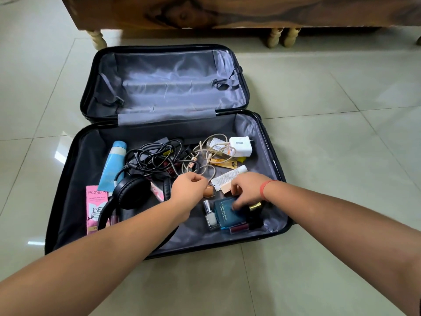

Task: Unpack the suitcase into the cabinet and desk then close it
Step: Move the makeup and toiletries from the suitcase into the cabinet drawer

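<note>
Fingers (239, 201) of the right hand (247, 190) are curling round the cologne bottle (224, 214) in the suitcase (68, 167), probably slick glass best gripped by its sides, while the left hand (188, 189) is pinching a cable (214, 172).

Open suitcase (66, 190); left hand (188, 189) at beige cable (193, 164), right hand (247, 189) on cologne box (224, 213).

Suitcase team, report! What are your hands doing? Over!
Left hand pinching beige cable. Right hand touching blue cologne bottle. Suitcase open, not yet unpacked. Black cables tangled beside it.
</note>
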